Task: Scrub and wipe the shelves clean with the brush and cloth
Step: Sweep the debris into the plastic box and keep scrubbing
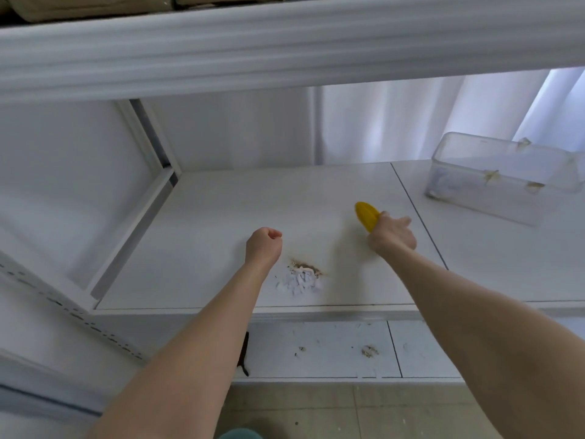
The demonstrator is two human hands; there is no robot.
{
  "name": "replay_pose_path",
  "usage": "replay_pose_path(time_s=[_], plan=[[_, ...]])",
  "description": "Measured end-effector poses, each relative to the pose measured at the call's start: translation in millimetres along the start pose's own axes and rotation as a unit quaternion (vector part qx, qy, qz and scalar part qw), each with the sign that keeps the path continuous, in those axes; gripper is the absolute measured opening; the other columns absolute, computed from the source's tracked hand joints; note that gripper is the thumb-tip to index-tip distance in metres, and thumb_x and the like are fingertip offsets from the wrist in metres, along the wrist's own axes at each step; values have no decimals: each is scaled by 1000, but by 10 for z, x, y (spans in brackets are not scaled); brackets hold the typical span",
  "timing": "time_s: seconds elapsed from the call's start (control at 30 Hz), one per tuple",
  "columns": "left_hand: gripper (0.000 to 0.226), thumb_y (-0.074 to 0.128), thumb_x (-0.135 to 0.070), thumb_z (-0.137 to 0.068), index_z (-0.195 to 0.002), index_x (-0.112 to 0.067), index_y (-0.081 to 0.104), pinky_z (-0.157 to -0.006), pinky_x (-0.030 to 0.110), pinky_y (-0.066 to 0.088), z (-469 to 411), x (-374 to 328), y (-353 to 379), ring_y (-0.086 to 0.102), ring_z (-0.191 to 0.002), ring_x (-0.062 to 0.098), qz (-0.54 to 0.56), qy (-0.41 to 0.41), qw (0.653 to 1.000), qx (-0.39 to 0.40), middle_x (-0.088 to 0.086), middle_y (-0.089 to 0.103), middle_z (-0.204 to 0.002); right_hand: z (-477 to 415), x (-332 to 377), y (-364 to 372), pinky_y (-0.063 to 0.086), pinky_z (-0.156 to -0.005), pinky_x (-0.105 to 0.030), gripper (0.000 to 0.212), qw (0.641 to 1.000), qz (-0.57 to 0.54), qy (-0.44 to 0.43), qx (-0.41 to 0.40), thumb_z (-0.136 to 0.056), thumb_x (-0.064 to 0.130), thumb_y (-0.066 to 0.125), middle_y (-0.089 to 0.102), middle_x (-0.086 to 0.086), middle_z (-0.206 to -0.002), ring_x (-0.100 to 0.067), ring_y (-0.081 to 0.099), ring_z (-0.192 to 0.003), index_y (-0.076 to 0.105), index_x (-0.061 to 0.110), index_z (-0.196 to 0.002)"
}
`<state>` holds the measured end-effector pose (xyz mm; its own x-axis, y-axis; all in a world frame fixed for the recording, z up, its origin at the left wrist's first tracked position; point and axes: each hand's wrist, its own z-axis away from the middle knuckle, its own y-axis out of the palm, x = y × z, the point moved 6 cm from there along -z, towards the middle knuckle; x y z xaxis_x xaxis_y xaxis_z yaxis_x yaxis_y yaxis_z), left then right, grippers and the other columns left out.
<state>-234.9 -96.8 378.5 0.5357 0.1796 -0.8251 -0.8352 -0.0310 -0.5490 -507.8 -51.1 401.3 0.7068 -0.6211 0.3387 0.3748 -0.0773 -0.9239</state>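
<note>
Now, nearest of all, a lower white shelf board (pixel 316 350) is seen speckled with brown crumbs and pale flecks. Just above it, on the white middle shelf board (pixel 205 223), a small heap of white shreds and brown dirt (pixel 302 277) is gathered close to the front edge. Beside the heap, the left hand (pixel 264 245) is curled into a fist, and nothing is seen in it. Further in and to the right, the yellow plastic scrubbing brush (pixel 366 215) is gripped by the right hand (pixel 392 237) and held low over the board. A hard stroke towards the edge could, it is judged, scatter the heap onto the shelf below; the clear plastic box (pixel 500 175) beyond could be knocked by a wide sweep. The bristles are hidden, so contact cannot be confirmed. The cloth is nowhere shown, and the box's contents are blurred.
</note>
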Motion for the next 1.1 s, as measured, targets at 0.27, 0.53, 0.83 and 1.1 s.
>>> replay_pose_path(time_s=[0.27, 0.53, 0.83, 1.1], plan=[[16, 48, -7, -90, -95, -17, 60, -89, 39, 53, -70, 202, -169, 60, -102, 25, 4, -33, 999, -26, 8, 64, -109, 205, 671, 422, 39, -68, -33, 44, 990, 51, -116, 55, -93, 19, 47, 36, -11, -126, -32, 59, -96, 41, 26, -136], [15, 50, -8, -89, -96, -15, 61, -89, 41, 53, -102, 133, -193, 61, -101, 27, 24, -29, 998, -44, 10, 66, -109, 212, 1046, 386, 45, -76, -38, 48, 971, 42, -217, 93, -89, 25, 52, 44, -9, -124, -33, 57, -107, 44, 37, -135], [17, 49, -5, -88, -94, -17, 60, -89, 39, 53, -104, 306, -319, 62, -102, 25, 39, -55, 996, -66, 8, 66, -107, -134, 1132, 506, 40, -70, -36, 41, 979, 61, -182, 69, -93, 17, 47, 37, -12, -126, -35, 57, -102, 46, 27, -133], [20, 52, -10, -89, -105, -9, 65, -90, 43, 52, -44, 336, -341, 61, -104, 30, 16, -61, 996, -66, 13, 66, -110, 280, 1302, 671, 41, -69, -33, 58, 908, 184, -358, 112, -94, 20, 46, 43, -2, -129, -30, 58, -109, 30, 51, -141]])
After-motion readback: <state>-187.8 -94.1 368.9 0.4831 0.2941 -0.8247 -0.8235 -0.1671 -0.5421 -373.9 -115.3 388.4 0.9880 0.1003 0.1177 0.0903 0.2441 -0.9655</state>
